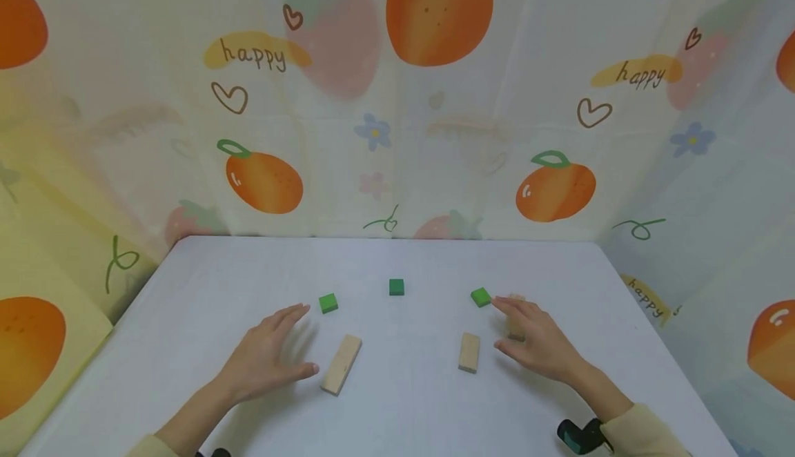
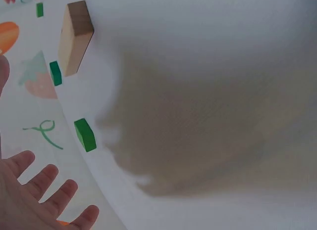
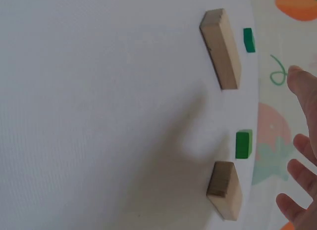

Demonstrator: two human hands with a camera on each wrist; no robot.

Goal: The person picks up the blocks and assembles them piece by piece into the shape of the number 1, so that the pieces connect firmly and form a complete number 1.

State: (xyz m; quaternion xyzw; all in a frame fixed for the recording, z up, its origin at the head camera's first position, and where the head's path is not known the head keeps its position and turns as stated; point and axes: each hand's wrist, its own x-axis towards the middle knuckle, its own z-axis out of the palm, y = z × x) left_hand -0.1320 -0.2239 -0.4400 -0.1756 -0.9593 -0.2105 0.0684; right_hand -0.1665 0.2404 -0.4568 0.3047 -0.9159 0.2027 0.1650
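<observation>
hovering over the white surface (image 1: pixel 397 415) in the lower left of the head view, the left hand (image 1: pixel 263 360) has its fingers released and parted, gripping nothing. just beyond its fingertips, left of the middle of the frame, lies the first green block (image 1: pixel 328 304); below that, near the thumb, a long wooden block (image 1: pixel 341 365) lies aslant, its upper end leaning to the right. at the middle of the frame, a little below centre, sits a second green block (image 1: pixel 397 287), well apart from both hands, beneath a fruit-printed cloth (image 1: pixel 428 167) that fills the top. farther right and lower is a short wooden block (image 1: pixel 469 353). above and right of it, a third green block (image 1: pixel 481 297) lies turned, close by the index fingertip of the right hand (image 1: pixel 542 339); whether they touch, i cannot tell. another wooden block (image 1: pixel 516 335) is partly hidden behind that hand, whose fingers are likewise relaxed and grasp nothing, in the lower right. at its wrist, a black device (image 1: pixel 580 436) shows beside a pale sleeve (image 1: pixel 646 435)
</observation>
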